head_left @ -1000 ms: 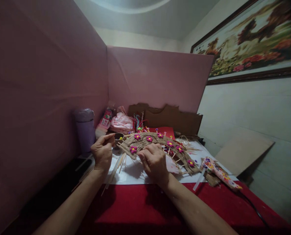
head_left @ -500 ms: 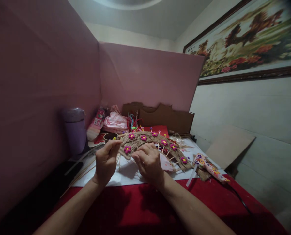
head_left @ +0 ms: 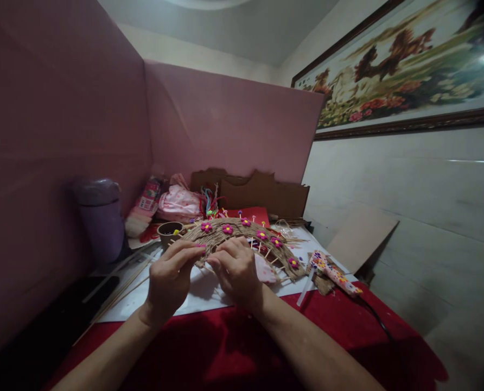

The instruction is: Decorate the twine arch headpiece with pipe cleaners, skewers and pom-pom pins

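Observation:
In front of me stands an arch wrapped in brown twine, with pink yellow-centred flowers on its face and thin wooden sticks along it. My left hand is at its left end, fingers pressed together and pointing right; their tips overlap one pink flower. Close by on the right, my right hand has its fingers bent in a pinch before the arch's middle. Whatever either hand pinches is hidden or too small to make out. Under the arch shows a pale pink spotted piece.
A flower-patterned glue gun with a clear glue stick lies right. Behind are a brown cup, a purple bottle, a pink bundle and torn cardboard. Wooden sticks lie left on white sheet over red cloth.
The view has turned slightly right. My left hand's fingers have stretched out to the right, nearer my right hand and over a pink flower. My right hand keeps its pinched pose.

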Demonstrator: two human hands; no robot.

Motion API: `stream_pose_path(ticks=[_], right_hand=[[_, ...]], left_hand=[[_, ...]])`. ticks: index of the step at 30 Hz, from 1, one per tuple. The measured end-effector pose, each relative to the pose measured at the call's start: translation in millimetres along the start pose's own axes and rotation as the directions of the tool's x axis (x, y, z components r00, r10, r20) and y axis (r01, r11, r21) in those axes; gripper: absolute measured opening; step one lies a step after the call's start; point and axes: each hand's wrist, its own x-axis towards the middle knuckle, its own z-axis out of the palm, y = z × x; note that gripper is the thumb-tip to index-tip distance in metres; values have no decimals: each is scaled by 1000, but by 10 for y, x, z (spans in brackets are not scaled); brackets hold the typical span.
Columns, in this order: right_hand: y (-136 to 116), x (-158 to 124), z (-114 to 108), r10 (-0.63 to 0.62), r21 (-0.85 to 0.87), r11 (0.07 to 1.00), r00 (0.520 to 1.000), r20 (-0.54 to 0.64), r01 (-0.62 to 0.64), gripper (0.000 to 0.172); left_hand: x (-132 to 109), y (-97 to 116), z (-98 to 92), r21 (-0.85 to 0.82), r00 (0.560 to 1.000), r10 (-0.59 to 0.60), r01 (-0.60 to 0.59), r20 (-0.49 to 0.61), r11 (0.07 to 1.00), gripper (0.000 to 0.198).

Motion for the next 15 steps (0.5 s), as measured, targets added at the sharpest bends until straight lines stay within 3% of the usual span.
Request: stream_pose_path(ticks=[4, 9, 15], right_hand=[[14, -2, 7, 8, 28, 1000, 1000, -7, -8, 37], [58, -18, 17, 83, 55, 995, 994, -72, -80, 36], [97, -39, 28, 112, 61, 993, 988, -109, -106, 35]], left_hand=[[3, 42, -12, -64, 996, -86, 86, -4, 994, 13], [-28, 35, -46, -4, 979, -169, 170, -110, 985, 15], [12, 18, -62, 99, 996, -4, 12, -84, 995, 12]])
